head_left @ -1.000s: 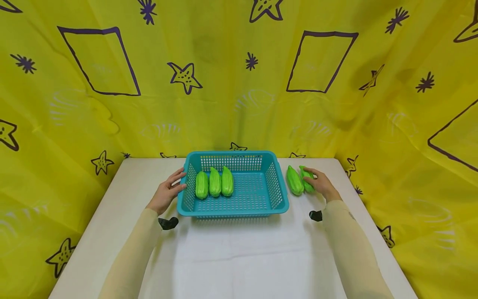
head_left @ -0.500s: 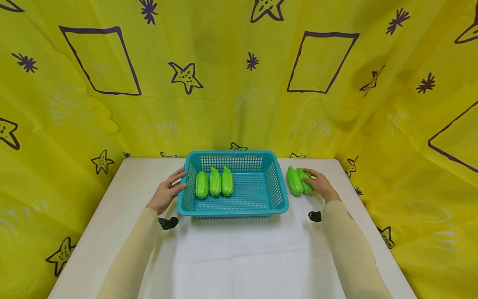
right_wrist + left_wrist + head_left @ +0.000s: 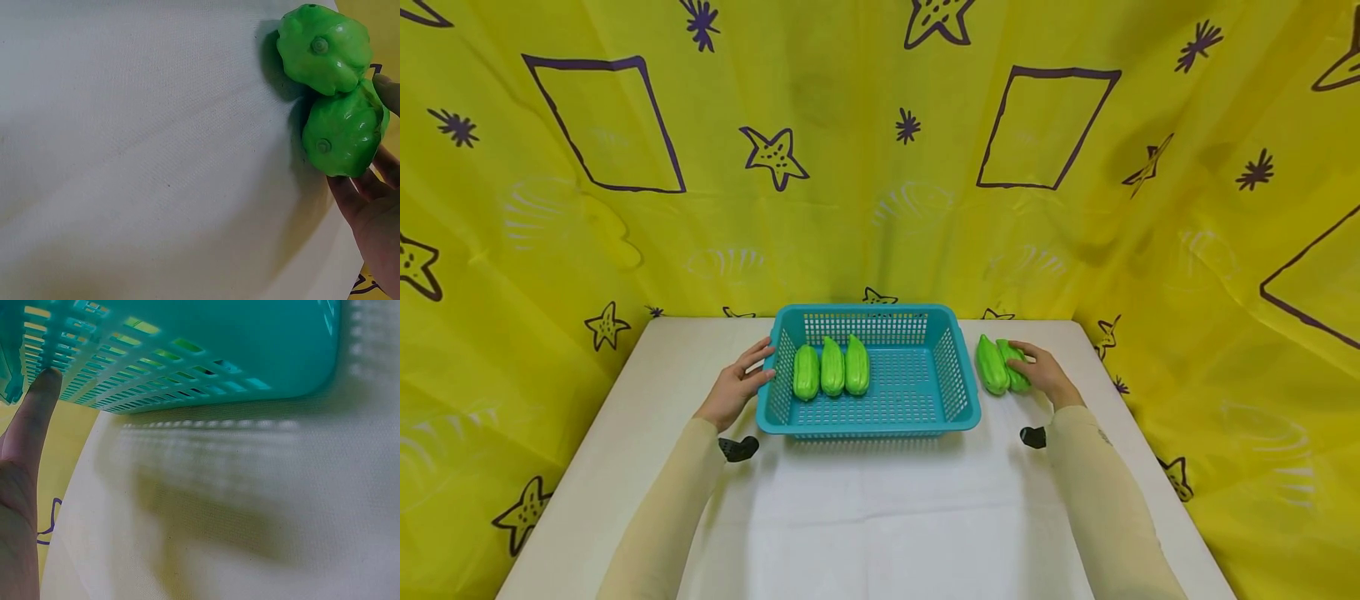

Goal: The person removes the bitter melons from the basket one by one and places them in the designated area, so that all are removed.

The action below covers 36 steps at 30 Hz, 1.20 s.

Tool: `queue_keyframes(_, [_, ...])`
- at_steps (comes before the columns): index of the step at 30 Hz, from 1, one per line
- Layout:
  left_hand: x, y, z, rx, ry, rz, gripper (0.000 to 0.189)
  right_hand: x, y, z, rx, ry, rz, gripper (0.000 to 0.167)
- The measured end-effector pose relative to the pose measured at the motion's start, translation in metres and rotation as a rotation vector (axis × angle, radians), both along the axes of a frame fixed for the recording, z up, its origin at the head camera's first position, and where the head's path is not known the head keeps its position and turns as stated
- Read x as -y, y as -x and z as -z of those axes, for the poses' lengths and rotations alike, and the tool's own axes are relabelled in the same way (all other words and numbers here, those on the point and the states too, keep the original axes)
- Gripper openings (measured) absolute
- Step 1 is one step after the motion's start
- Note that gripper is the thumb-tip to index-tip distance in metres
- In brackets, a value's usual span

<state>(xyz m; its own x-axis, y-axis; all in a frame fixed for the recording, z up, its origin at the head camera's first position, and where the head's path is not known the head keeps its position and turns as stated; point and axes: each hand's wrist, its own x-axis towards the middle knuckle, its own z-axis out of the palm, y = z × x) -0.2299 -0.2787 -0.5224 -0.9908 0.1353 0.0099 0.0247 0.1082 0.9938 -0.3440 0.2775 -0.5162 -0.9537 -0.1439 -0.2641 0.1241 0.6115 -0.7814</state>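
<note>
A teal plastic basket [image 3: 868, 429] with slotted walls stands on the table, three bright green ribbed gourds [image 3: 832, 367] lying side by side in its left part. My left hand [image 3: 737, 387] is at the basket's left side, fingers fairly straight and fingertips at the rim; the left wrist view shows one fingertip against the slotted outer wall. To the right of the basket lie two more such gourds, touching each other. My right hand [image 3: 1039, 372] holds the outer gourd [image 3: 344, 134] between thumb and fingers. The inner gourd [image 3: 325, 47] lies against it, untouched by the hand.
A white cloth-covered table [image 3: 865, 517] fills the foreground. Yellow curtains [image 3: 850, 225] with dark star drawings enclose it at the back and both sides. A dark wrist-camera piece [image 3: 739, 448] sits below the left hand, another [image 3: 1033, 436] below the right.
The outer right gourd has shifted slightly left and toward me, now flush against the inner one, with the right hand moving along. The left hand and basket have stayed put.
</note>
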Motion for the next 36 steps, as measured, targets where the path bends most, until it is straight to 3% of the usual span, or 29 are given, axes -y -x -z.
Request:
queue_keyframes(10, [0.0, -0.001, 0.0, -0.002, -0.001, 0.002, 0.061, 0.0, -0.003, -0.003, 0.018, -0.007, 0.005, 0.06])
queue_keyframes(18, [0.0, -0.001, 0.001, -0.006, -0.002, -0.002, 0.06, 0.0, -0.002, -0.01, -0.061, 0.02, -0.007, 0.06])
queue_keyframes(28, [0.0, 0.0, -0.001, -0.009, -0.016, 0.004, 0.058, 0.011, 0.007, -0.028, -0.18, 0.003, 0.065, 0.059])
queue_keyframes(36, [-0.001, -0.001, 0.0, -0.012, -0.017, 0.011, 0.059, 0.026, 0.007, -0.046, -0.21, 0.091, 0.174, 0.062])
